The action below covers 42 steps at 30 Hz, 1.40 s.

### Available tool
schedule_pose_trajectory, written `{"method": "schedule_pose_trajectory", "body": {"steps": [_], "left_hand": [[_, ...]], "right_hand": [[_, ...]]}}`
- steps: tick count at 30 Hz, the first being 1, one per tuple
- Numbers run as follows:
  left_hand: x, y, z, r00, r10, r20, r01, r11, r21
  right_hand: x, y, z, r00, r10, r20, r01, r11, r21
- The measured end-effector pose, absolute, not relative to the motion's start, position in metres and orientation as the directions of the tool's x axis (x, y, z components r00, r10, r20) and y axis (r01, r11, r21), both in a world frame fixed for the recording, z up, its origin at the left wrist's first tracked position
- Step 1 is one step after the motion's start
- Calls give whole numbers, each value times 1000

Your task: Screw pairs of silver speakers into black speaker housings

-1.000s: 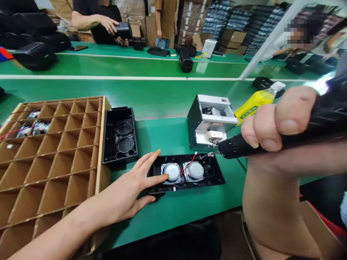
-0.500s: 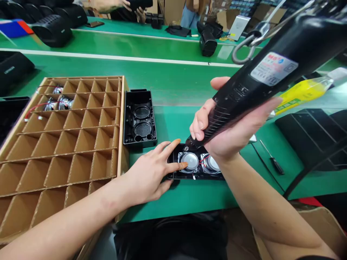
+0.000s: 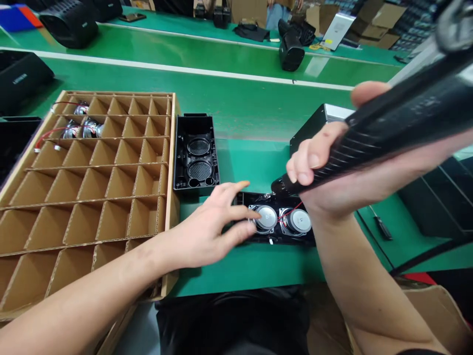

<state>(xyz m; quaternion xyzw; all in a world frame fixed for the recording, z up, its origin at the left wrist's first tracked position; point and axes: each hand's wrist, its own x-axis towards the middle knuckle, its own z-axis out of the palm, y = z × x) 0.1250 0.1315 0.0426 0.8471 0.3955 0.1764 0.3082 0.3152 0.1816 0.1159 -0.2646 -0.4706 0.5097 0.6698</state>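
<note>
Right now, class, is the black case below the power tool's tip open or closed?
Open: the black case shows two silver speakers and red wire inside.

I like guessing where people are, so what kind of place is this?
Probably a workshop or factory for speakers: there's a long green workbench, a divided box with speaker parts, and a black power tool.

On the far tabletop (image 3: 173,24), a black rounded speaker (image 3: 69,24) sits at left, near a blue and orange item (image 3: 16,19) and a dark flat object (image 3: 132,17). Farther right lie a black cloth (image 3: 252,32), a second black speaker (image 3: 291,53), a yellow cord (image 3: 320,47) and an upright white box (image 3: 337,32). Cardboard boxes (image 3: 380,22) stand behind, at far right. A screwdriver (image 3: 383,228) lies at near right.
</note>
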Motion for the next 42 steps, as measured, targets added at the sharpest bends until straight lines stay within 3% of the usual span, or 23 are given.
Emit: {"method": "schedule_pose_trajectory", "body": {"steps": [3,7,10,14,21,42], "left_hand": [[142,138,44,470,876,108,685,-439,582],[183,150,45,495,869,-4,834,-474,283],[202,154,45,494,869,-41,857,-478,191],[204,153,41,491,871,-15,859,-481,176],[200,155,38,504,862,51,840,-503,202],[194,155,40,557,821,123,798,-570,195]], "right_hand": [[330,181,124,74,954,290,-458,291,-840],[352,190,122,-3,984,176,-520,149,-841],[360,195,121,-45,989,143,-555,95,-826],[365,194,121,-40,984,176,-565,123,-816],[371,189,120,21,935,354,-536,309,-785],[366,187,120,84,914,396,-489,384,-783]]}}
